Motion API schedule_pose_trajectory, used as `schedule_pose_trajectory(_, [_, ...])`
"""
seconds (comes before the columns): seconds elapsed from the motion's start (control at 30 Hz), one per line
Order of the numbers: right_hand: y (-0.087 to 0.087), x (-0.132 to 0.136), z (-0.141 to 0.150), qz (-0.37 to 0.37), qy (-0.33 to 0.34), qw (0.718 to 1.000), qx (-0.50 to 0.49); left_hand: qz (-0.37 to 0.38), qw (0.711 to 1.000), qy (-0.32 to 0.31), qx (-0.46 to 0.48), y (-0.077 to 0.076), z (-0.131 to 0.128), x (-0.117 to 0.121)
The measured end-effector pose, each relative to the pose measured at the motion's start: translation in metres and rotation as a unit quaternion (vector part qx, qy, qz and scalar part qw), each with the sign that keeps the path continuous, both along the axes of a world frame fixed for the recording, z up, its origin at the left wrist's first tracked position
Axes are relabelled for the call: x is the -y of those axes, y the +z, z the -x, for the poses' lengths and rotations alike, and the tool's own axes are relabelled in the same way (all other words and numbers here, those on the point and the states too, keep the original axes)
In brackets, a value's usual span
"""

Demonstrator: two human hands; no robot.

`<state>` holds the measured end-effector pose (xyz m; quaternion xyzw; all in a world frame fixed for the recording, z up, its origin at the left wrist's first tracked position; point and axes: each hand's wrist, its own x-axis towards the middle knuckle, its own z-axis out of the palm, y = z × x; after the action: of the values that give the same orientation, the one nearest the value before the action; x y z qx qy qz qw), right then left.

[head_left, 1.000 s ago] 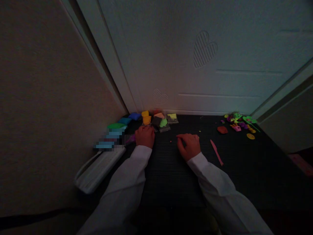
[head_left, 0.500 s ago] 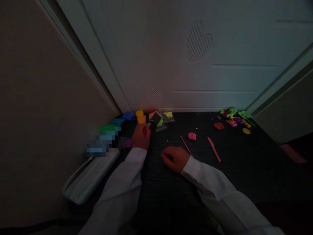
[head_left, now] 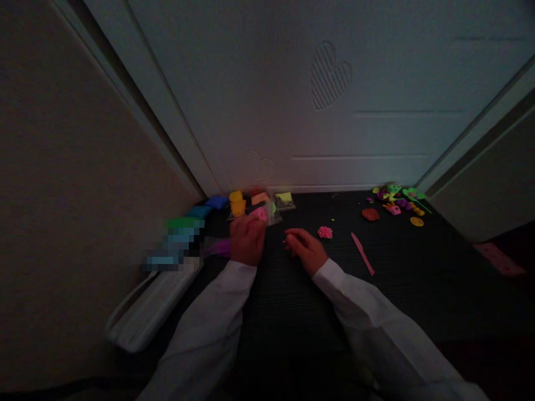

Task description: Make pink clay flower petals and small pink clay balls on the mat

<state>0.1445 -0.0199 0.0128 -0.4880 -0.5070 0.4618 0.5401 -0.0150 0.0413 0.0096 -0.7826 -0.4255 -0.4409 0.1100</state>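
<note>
My left hand (head_left: 247,240) is closed on a clear packet of pink clay (head_left: 258,213), which pokes out beyond its knuckles. To its right, my right hand (head_left: 307,249) rests low over the table with its fingers curled. Its thumb and fingertips close at a tiny pink bit of clay (head_left: 284,241). Just right of that hand sits a ruffled pink clay flower (head_left: 325,232). Farther right lies a pink plastic knife (head_left: 363,254). The thin pink stick does not show.
Orange (head_left: 238,208), yellow (head_left: 285,197) and other clay packets line the door's foot. A purple packet (head_left: 221,248) and a white case (head_left: 154,306) lie left. Right are a red-brown piece (head_left: 370,214), a yellow disc (head_left: 417,221) and small clay figures (head_left: 392,196).
My right hand moved away from the flower, first toward me, then forward to the tiny clay bit. The stick was laid down and is now out of sight. My left hand brought up the pink packet.
</note>
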Motion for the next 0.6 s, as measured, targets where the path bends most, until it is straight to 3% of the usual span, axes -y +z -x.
schedule_pose_trajectory(0.07, [-0.003,-0.007,-0.003,0.046,-0.017,0.995,-0.091,0.008,0.998,-0.049,-0.035,-0.001,-0.008,0.009])
schedule_pose_trajectory(0.23, [-0.01,-0.017,-0.008,0.053,-0.038,0.991,-0.119,-0.013,0.989,-0.113,-0.091,-0.003,-0.018,0.017])
schedule_pose_trajectory(0.37, [-0.01,-0.018,-0.011,0.044,-0.061,0.992,-0.098,-0.009,0.99,-0.113,-0.08,-0.001,-0.02,0.017])
schedule_pose_trajectory(0.5, [-0.006,-0.017,-0.016,0.002,-0.093,0.995,-0.036,0.034,0.995,-0.098,-0.008,0.003,-0.02,0.016])
schedule_pose_trajectory(0.6, [-0.002,-0.013,-0.018,-0.045,-0.122,0.991,0.016,0.082,0.989,-0.12,0.033,0.004,-0.02,0.016])
